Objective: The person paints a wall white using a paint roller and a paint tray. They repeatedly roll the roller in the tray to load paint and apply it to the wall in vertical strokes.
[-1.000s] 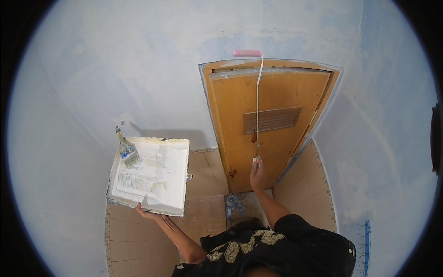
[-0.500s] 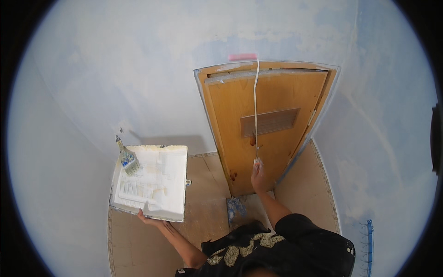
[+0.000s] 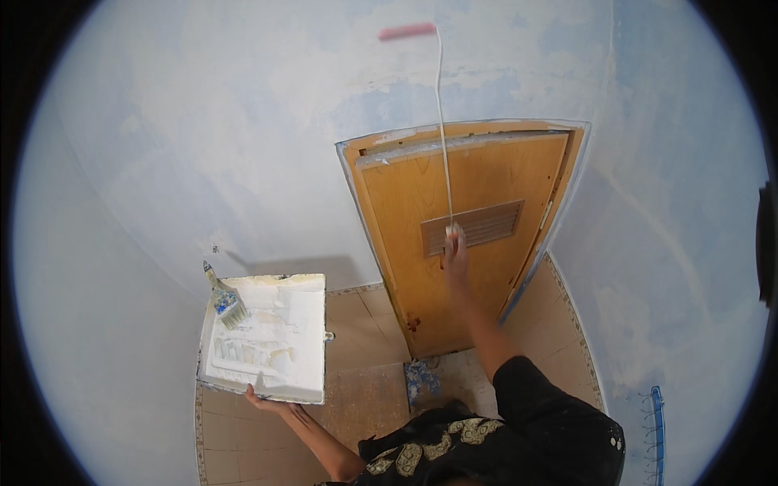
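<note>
In my left hand [image 3: 263,400] I hold a white paint tray [image 3: 304,356] by its near edge, with most of the fingers hidden under it. Wet white paint coats its inside. A paintbrush [image 3: 228,308] with a paint-stained handle leans across the tray's far left corner. My right hand [image 3: 455,247], arm stretched forward, is closed round the handle of a paint roller. From there its long thin white rod [image 3: 443,121] runs upward to a pink roller sleeve [image 3: 407,31], which is at the blue and white patchy wall [image 3: 267,97] above the door.
Ahead stands a wooden door [image 3: 405,194] with a vent panel [image 3: 486,231], set in a wooden frame [image 3: 348,154]. A blue hook rail [image 3: 658,433] hangs on the right wall. Beige tiles [image 3: 365,312] cover the lower walls. A paint-splashed blue patch [image 3: 421,379] lies on the floor by the door.
My right hand has pushed up and forward, carrying the roller sleeve from just above the door frame to higher on the wall. The tray sits slightly lower in view, still in my left hand.
</note>
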